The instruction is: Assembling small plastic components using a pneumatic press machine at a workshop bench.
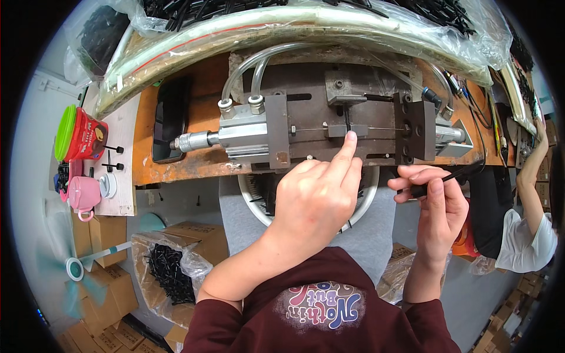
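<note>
My left hand reaches over the front of a metal fixture. Its index finger is stretched out, with the tip at the small dark clamp block in the fixture's middle. A thin black piece stands in the gap there, partly hidden by the fingertip. The thumb of that hand is out of sight. To the right, in front of the bench edge, my right hand is closed around a slim black plastic stem part. Its fingers cover part of the piece.
Pneumatic cylinders with clear hoses flank the fixture. A phone lies left on the bench. Beyond are a red tub and pink cup. A white-rimmed basket sits below; a co-worker's arm shows right.
</note>
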A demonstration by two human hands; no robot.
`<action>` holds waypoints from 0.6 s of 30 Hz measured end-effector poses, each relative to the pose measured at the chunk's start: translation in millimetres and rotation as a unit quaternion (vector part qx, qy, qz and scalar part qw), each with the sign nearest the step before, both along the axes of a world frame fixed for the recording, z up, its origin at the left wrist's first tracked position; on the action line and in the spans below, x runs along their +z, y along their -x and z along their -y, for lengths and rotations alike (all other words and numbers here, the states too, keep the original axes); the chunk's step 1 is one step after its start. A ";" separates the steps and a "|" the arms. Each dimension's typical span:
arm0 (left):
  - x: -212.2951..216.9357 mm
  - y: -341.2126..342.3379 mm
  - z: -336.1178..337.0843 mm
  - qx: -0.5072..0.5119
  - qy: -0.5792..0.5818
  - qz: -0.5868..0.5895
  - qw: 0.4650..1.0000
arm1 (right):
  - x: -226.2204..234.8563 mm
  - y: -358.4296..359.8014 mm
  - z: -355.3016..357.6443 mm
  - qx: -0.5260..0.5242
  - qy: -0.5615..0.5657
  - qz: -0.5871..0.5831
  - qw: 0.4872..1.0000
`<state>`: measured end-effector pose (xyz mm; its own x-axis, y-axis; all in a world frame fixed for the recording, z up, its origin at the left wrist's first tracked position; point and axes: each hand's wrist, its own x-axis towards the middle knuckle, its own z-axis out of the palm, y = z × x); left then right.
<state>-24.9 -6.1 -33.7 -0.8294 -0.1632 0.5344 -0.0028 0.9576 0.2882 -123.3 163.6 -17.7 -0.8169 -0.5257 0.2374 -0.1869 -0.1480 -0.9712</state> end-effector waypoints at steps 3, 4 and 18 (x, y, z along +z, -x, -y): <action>-0.4 -1.1 1.4 -0.001 0.005 0.015 1.000 | 12.0 -6.9 6.5 -0.032 0.026 0.042 0.998; 1.8 -1.2 2.2 -0.005 -0.002 0.017 1.000 | 16.7 -8.8 8.0 -0.049 0.042 0.061 0.996; 95.0 96.3 99.2 0.113 0.048 -0.155 0.980 | 10.3 0.1 14.5 0.054 -0.168 -0.280 0.944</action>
